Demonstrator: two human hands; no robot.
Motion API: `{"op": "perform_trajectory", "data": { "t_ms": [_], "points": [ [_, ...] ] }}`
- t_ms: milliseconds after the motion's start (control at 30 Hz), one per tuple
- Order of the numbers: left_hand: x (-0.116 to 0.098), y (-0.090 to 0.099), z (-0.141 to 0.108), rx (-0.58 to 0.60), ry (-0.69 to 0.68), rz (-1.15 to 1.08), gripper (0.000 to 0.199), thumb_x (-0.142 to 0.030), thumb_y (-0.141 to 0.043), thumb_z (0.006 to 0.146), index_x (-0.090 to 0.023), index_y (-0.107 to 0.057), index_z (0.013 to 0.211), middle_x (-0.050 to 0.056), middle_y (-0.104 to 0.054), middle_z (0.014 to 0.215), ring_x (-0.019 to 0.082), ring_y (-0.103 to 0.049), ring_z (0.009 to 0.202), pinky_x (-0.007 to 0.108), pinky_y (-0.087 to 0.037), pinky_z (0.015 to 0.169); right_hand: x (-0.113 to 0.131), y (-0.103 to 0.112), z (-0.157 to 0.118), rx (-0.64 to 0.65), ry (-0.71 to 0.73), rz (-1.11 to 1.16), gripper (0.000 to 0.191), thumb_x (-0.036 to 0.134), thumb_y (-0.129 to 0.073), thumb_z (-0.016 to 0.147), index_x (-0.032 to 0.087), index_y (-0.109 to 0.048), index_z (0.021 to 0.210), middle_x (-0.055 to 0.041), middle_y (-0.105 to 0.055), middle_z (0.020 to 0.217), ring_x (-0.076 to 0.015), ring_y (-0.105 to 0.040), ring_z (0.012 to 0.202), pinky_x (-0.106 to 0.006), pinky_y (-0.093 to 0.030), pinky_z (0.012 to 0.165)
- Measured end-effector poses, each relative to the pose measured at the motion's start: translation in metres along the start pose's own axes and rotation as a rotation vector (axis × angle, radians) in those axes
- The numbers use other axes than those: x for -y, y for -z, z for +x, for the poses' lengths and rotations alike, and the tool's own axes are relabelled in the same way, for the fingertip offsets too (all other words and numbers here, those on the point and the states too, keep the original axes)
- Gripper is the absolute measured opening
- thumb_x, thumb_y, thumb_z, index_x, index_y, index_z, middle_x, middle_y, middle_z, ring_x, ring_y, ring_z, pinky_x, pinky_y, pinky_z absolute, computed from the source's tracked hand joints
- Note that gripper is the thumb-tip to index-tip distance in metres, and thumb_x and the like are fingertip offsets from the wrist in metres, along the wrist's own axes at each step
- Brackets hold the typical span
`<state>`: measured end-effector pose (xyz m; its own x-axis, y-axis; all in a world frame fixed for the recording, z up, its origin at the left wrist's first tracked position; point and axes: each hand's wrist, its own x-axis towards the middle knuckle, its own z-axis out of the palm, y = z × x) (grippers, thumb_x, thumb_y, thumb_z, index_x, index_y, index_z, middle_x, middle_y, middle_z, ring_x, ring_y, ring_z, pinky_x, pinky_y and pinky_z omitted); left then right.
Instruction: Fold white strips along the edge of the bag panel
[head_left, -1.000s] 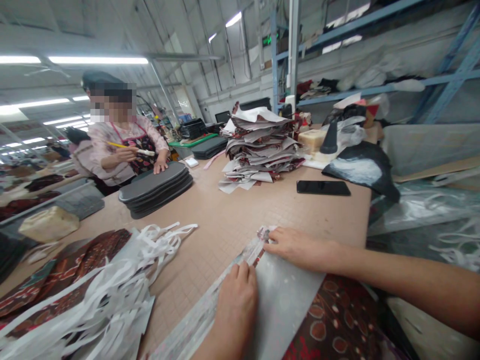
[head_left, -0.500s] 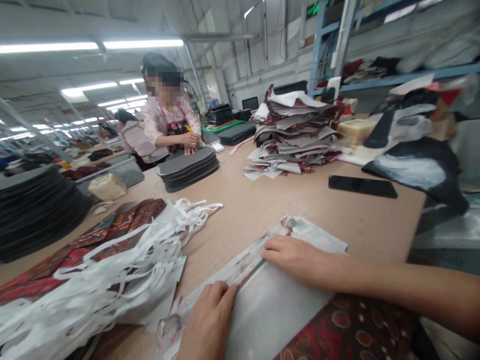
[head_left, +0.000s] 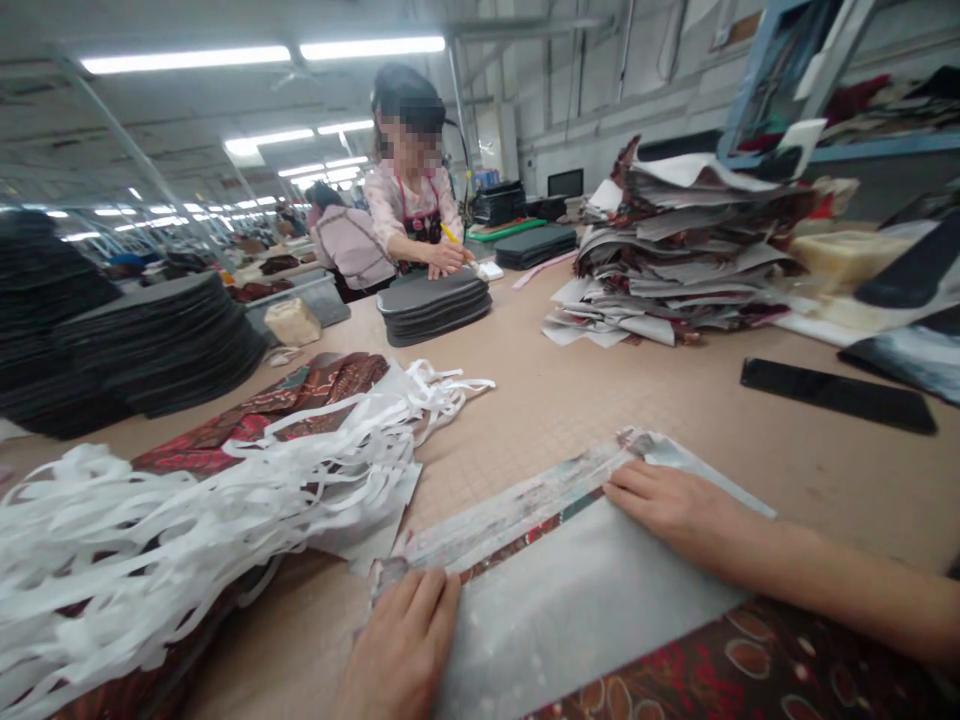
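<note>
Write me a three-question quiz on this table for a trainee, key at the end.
1. True or false: the left hand and the right hand both touch the cloth.
2. Pick one. What is stacked beneath the co-worker's hands? A: ribbons; B: dark pads; C: shoes.
3. Fill the gap: of the wearer's own two hands, the ___ one is nearer the phone.

Key: 1. True. 2. B. 3. Right.
</note>
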<state>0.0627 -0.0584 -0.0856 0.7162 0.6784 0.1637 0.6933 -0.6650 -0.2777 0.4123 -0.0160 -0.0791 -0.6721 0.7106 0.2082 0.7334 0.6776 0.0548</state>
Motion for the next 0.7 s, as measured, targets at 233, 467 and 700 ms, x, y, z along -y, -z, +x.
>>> {"op": "perform_trajectory", "data": {
  "t_ms": [233,467,700],
  "points": [
    [-0.009,0.005,0.002,0.008,0.02,-0.012,0.038,0.0,-0.037,0.08,-0.012,-0.052,0.113,0.01,-0.06,0.101,0.022,-0.054,0.088,0.034,-0.048,0.076,0.065,-0.004,0.058,0.0,0.161,0.186,0.016,0.006,-0.046,0.083,0.013,-0.058,0.092,-0.0071,-0.059,0.088,-0.0182,-0.052,0.08,-0.029,-0.044,0.071],
    [-0.002,0.01,-0.01,-0.052,0.05,-0.059,0.034,-0.006,-0.026,0.089,-0.009,-0.057,0.103,0.011,-0.061,0.092,0.021,-0.055,0.08,0.034,-0.047,0.07,0.097,-0.024,0.082,0.008,0.355,0.172,0.009,0.014,-0.053,0.082,0.012,-0.059,0.087,-0.008,-0.058,0.081,-0.0205,-0.047,0.074,-0.033,-0.039,0.062],
    [-0.002,0.009,-0.026,-0.187,0.116,-0.052,0.04,-0.014,-0.02,0.094,-0.011,-0.058,0.103,0.008,-0.062,0.098,0.021,-0.052,0.092,0.034,-0.04,0.082,0.107,-0.016,0.104,0.018,0.332,0.262,0.011,0.01,-0.049,0.085,0.014,-0.059,0.083,-0.0065,-0.058,0.08,-0.0178,-0.048,0.073,-0.03,-0.039,0.064]
  ]
}}
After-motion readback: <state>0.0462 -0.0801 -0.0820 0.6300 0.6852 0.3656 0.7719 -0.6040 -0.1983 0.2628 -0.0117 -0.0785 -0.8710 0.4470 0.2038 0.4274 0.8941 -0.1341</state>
